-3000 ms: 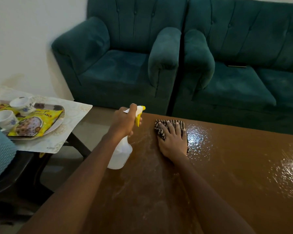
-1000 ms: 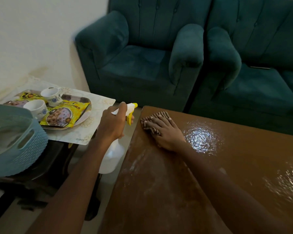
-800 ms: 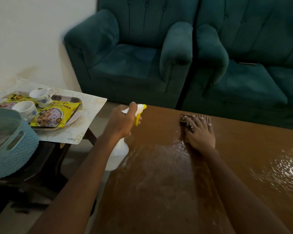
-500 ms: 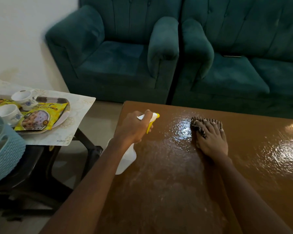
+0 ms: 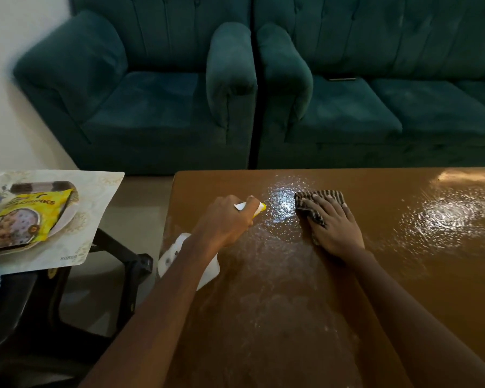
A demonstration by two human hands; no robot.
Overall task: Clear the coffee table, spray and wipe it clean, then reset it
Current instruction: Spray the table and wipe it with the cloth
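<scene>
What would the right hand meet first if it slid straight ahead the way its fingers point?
Nothing on the coffee table: the right hand, pressing the cloth, has only wet tabletop ahead up to the far edge. Beyond it stands the green sofa, probably first contact.

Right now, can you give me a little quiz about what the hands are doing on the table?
1. True or false: the right hand presses a striped cloth flat on the coffee table.
2. What does the left hand grip? A a cup; B a spray bottle; C a snack packet.
3. Fill in: the bottle's nozzle is coloured ____.
Key: 1 true; 2 B; 3 yellow.
</scene>
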